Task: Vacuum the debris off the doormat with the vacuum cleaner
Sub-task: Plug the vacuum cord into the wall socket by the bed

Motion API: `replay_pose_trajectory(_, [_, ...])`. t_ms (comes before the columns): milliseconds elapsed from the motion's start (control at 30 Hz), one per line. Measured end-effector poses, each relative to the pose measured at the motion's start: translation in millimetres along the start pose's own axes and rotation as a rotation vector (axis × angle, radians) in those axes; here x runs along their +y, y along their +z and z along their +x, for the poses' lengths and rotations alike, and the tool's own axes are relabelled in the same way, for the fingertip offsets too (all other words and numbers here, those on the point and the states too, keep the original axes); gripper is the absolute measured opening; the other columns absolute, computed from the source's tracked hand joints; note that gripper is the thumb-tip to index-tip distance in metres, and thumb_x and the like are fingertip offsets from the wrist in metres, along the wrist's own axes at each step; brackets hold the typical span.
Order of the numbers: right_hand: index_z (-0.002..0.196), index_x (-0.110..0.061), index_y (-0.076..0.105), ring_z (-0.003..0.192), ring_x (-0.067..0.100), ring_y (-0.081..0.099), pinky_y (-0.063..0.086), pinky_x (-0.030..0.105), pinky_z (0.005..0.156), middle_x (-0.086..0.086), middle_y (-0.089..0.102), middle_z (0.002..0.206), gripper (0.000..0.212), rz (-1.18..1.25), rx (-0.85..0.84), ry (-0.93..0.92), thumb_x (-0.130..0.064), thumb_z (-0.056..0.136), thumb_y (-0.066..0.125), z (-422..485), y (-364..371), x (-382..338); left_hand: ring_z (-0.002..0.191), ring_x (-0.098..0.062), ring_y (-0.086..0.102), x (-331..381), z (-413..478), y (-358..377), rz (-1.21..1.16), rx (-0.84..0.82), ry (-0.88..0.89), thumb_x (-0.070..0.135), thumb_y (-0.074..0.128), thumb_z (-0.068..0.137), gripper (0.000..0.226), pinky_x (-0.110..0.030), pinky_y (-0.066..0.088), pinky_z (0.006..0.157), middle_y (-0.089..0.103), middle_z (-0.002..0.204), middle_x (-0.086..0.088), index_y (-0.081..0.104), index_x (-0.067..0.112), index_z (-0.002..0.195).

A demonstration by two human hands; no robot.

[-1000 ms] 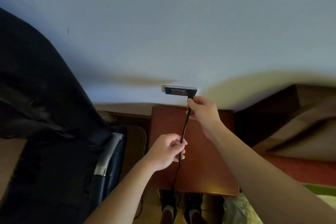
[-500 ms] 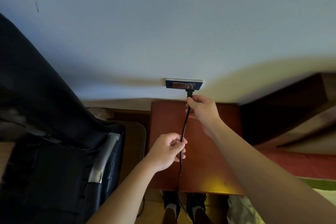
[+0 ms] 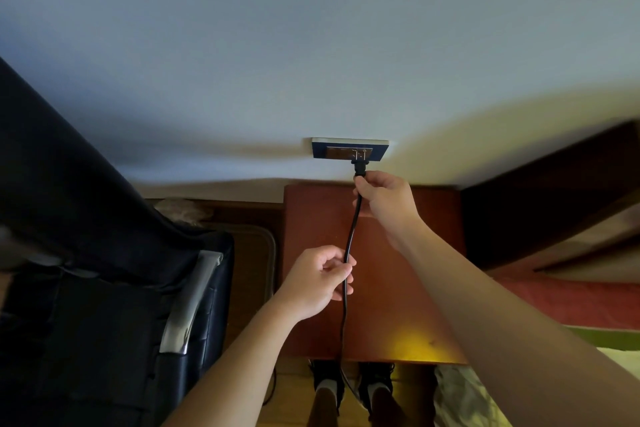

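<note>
Closest to the person are two dark shoes (image 3: pixel 353 386), standing side by side on the yellow-brown floor (image 3: pixel 291 402). A black cord (image 3: pixel 349 246) comes up from between the shoes. It goes over the front edge of a red-brown bench (image 3: pixel 408 288) and rises above the bench top.

The left hand (image 3: pixel 317 282) holds the cord about halfway up. Its fingers are curled around the cord and its thumb presses on it.

To the left of the bench is a big black chair (image 3: pixel 86 322) with a shiny silver arm rest (image 3: pixel 190 305). On the right is some red cloth (image 3: pixel 571 302).

Farther on, the right hand (image 3: pixel 384 199) is above the back part of the bench. It pinches the cord with thumb and finger, right under the black plug (image 3: pixel 358 166). The two hands are apart, one low and one high on the same cord, and the cord runs almost straight between them.

The plug touches the dark blue socket (image 3: pixel 349 149), at its right half. One cannot tell how far in the plug sits. The socket is set low on a pale wall (image 3: pixel 311 45) just behind the bench.
</note>
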State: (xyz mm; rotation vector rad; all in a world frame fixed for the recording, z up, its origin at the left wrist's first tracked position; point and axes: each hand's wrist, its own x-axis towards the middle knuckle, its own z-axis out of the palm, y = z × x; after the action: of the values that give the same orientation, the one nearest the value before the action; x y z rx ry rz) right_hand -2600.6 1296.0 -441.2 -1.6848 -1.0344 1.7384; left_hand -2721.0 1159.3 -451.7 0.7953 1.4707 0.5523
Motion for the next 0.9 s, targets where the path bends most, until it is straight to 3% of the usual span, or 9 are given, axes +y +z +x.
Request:
replay_pose_trajectory(233, [0.093,-0.011,0.069,0.062,0.014,0.061,0.06,0.035,0.069,0.001,0.061,0.074,0.01,-0.037,-0.013,-0.005,-0.014,0.099,0.061,2.9,-3.0,-0.1,0.082,-0.027,0.076,0.1,0.9,1.0,-0.032,-0.007,-0.002,0.012,0.059,0.103,0.012,-0.046,0.064,0.076,0.071,0.085,-0.005,0.071,0.016,0.101])
replay_pose_trajectory(467, [0.102,-0.01,0.071,0.065,0.013,0.061,0.057,0.026,0.062,0.002,0.063,0.077,0.01,-0.005,0.009,0.002,-0.015,0.099,0.063,2.3,-4.6,-3.6,0.081,-0.028,0.076,4.7,1.0,5.2,-0.063,0.018,0.004,0.01,0.059,0.102,0.013,-0.047,0.064,0.076,0.071,0.083,-0.005,0.071,0.015,0.1])
replay_pose_trajectory(600, [0.089,-0.012,0.07,0.065,0.015,0.061,0.057,0.028,0.063,0.002,0.063,0.076,0.012,0.025,0.007,0.024,-0.017,0.098,0.063,1.9,-3.9,-4.6,0.08,-0.027,0.076,6.5,0.8,4.8,-0.059,0.019,0.001,0.01,0.06,0.102,0.014,-0.047,0.064,0.076,0.071,0.082,-0.004,0.072,0.016,0.099])
replay_pose_trajectory(900, [0.084,-0.011,0.069,0.061,0.013,0.059,0.054,0.03,0.066,0.0,0.064,0.069,0.021,0.04,0.049,0.058,-0.021,0.1,0.06,2.3,7.8,-4.7,0.077,-0.024,0.076,8.7,-6.2,1.9,-0.094,0.079,-0.014,0.012,0.06,0.102,0.012,-0.045,0.065,0.075,0.07,0.079,-0.003,0.072,0.014,0.1])
